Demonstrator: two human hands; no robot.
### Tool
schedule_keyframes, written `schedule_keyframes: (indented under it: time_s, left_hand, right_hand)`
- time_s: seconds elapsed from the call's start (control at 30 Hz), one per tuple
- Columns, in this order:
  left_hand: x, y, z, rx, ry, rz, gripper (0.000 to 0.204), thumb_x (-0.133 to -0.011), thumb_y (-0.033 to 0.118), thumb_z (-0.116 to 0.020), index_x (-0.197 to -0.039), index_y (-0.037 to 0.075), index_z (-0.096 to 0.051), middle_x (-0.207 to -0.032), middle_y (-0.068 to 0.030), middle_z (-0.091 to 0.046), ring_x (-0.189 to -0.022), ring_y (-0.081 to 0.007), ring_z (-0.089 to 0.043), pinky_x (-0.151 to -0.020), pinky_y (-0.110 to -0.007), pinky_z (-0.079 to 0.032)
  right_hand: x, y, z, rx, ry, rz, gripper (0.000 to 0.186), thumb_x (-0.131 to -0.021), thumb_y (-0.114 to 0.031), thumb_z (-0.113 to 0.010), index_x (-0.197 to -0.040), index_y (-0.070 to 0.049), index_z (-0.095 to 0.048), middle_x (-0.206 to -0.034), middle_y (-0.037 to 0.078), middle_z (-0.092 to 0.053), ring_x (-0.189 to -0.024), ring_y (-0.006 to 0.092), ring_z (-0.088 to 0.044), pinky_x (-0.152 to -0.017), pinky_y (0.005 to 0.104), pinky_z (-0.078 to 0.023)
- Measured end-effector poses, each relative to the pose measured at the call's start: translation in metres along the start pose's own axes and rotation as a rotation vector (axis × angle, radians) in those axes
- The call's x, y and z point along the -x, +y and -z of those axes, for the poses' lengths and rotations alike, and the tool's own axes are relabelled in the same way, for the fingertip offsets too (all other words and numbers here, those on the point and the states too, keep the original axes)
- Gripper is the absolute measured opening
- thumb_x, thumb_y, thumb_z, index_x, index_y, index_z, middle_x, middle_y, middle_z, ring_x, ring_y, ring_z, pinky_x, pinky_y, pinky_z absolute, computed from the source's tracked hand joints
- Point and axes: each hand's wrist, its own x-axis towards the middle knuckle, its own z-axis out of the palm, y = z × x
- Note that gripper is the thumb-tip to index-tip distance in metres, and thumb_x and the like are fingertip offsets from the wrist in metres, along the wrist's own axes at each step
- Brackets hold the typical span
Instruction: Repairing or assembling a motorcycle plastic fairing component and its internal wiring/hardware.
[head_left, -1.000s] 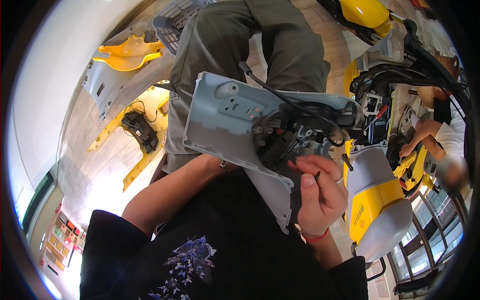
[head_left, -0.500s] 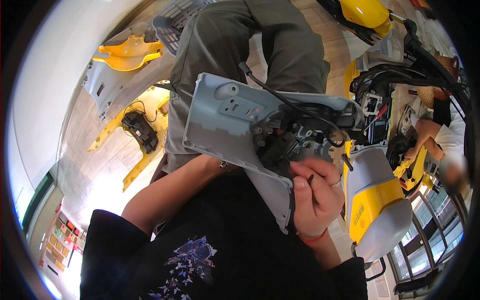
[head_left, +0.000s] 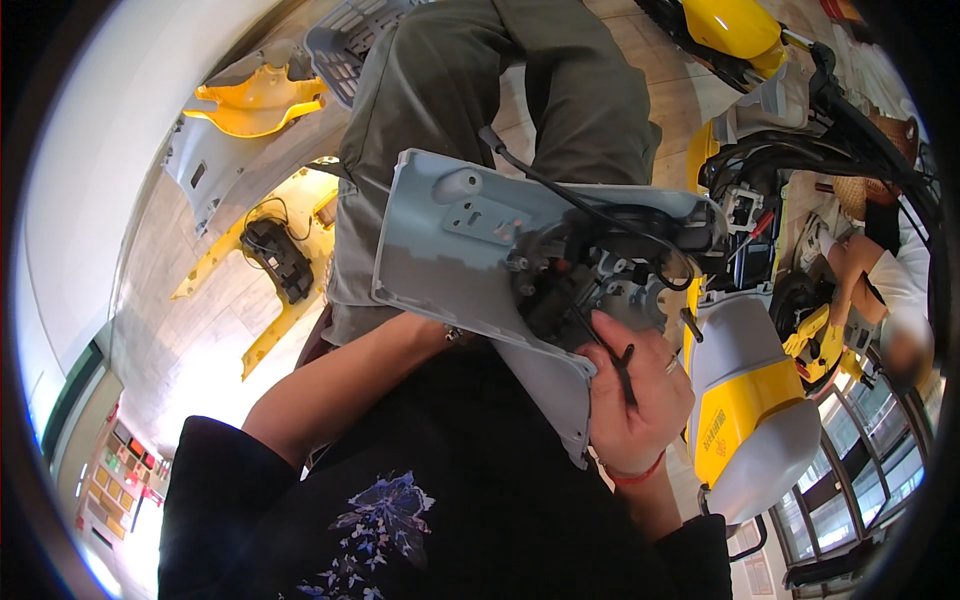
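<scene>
Resting the grey panel hollow side up across our lap, seemingly to expose its black parts, we closed our right hand's grip around a thin black tool; our left hand's grip, hidden underneath, we couldn't tell.

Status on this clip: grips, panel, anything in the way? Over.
Right grip: holding black tool, angled into panel. Left grip: hidden behind panel. Panel: over lap, inner side up. Possible snag: black cable across panel, apart from right grip.
</scene>
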Motion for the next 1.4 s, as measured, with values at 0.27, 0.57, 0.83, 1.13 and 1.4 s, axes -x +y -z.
schedule_keyframes:
  time_s: [0.27,0.57,0.83,1.13,1.4]
  left_hand:
    - [-0.014,0.022,-0.03,0.316,0.004,-0.067,0.044,-0.101,0.026,-0.048,-0.14,0.006,-0.043,-0.131,-0.0093,-0.053,-0.117,-0.0162,-0.054,-0.101,-0.031,-0.045]
    - [-0.017,0.017,-0.033,0.216,0.132,-0.025,0.043,-0.102,0.026,-0.046,-0.139,0.005,-0.044,-0.129,-0.0082,-0.054,-0.113,-0.015,-0.055,-0.098,-0.03,-0.046]
    - [-0.019,0.016,-0.032,0.104,0.226,0.077,0.041,-0.102,0.027,-0.044,-0.138,0.005,-0.045,-0.127,-0.0072,-0.055,-0.111,-0.0138,-0.055,-0.095,-0.03,-0.048]
    - [-0.025,0.028,-0.054,0.042,0.61,0.307,0.04,-0.104,0.03,-0.036,-0.131,0.004,-0.049,-0.113,-0.0029,-0.059,-0.098,-0.0102,-0.056,-0.083,-0.028,-0.05]
    - [-0.014,0.013,-0.057,0.205,0.872,0.318,0.039,-0.104,0.028,-0.038,-0.133,0.003,-0.049,-0.114,-0.0048,-0.059,-0.096,-0.0106,-0.057,-0.083,-0.028,-0.05]
  right_hand:
    - [-0.005,0.002,0.011,0.219,-0.131,0.225,0.04,-0.065,0.002,-0.063,-0.104,-0.006,-0.071,-0.082,0.004,-0.061,-0.068,0.0209,-0.053,-0.062,0.0344,-0.037]
    - [-0.024,0.012,0.031,0.43,-0.286,0.493,0.038,-0.062,-0.003,-0.064,-0.098,-0.011,-0.071,-0.088,0.002,-0.057,-0.074,0.02,-0.053,-0.063,0.034,-0.04]
    - [-0.033,0.012,0.038,0.243,-0.542,0.351,0.028,-0.068,0.002,-0.063,-0.094,-0.007,-0.066,-0.098,0.01,-0.059,-0.08,0.0283,-0.057,-0.068,0.0381,-0.047]
    - [-0.025,0.008,0.033,0.03,-0.438,0.081,0.027,-0.076,-0.002,-0.058,-0.103,0.004,-0.062,-0.103,0.019,-0.058,-0.086,0.0341,-0.058,-0.075,0.0369,-0.048]
    - [-0.018,0.003,0.025,-0.072,-0.359,-0.007,0.018,-0.086,-0.007,-0.061,-0.102,0.001,-0.065,-0.096,0.018,-0.059,-0.083,0.0283,-0.061,-0.073,0.034,-0.048]
